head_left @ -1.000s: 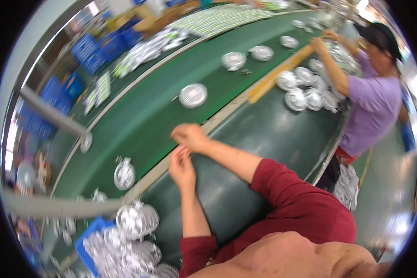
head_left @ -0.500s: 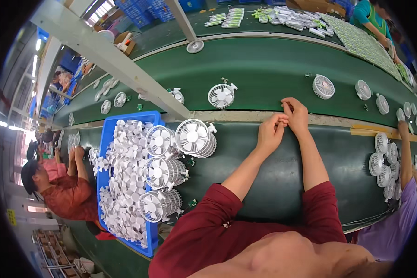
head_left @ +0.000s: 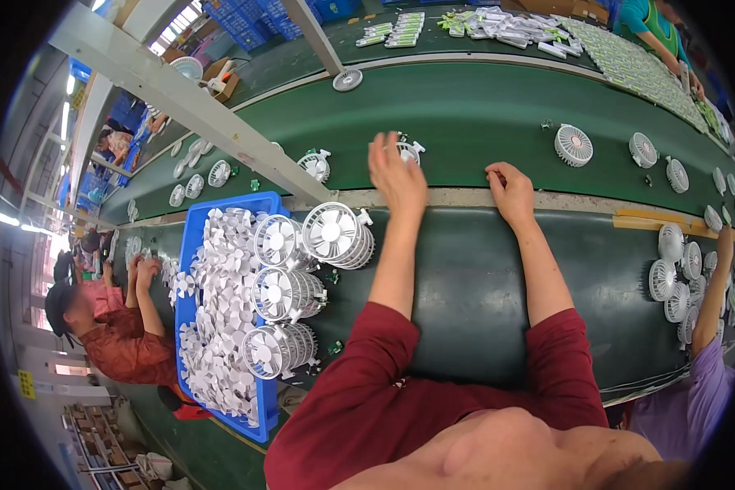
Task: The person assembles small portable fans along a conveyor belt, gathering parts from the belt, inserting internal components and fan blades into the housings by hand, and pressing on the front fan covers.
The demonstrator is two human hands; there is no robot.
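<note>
My left hand (head_left: 398, 181) reaches over the edge of the green conveyor belt (head_left: 457, 106), its fingers stretched out. It partly covers a white fan head (head_left: 411, 153) on the belt; whether it touches the fan cannot be seen. My right hand (head_left: 512, 194) is at the belt's near edge, fingers curled and thumb drawn in; anything pinched there is hidden. To the left, several stacks of white fan heads (head_left: 332, 232) stand beside a blue crate (head_left: 267, 408) filled with loose white fan blades (head_left: 220, 327).
A grey metal post (head_left: 212, 114) slants across the left side. More fan heads (head_left: 574, 145) lie along the belt. A co-worker in orange (head_left: 126, 347) works at the left; another, in purple (head_left: 686, 400), reaches over stacked fans (head_left: 663, 280) at the right.
My hands have parted: the left has moved left and away from me, over a fan on the belt. The right stays near the belt's edge. Fans on the belt have shifted slightly.
</note>
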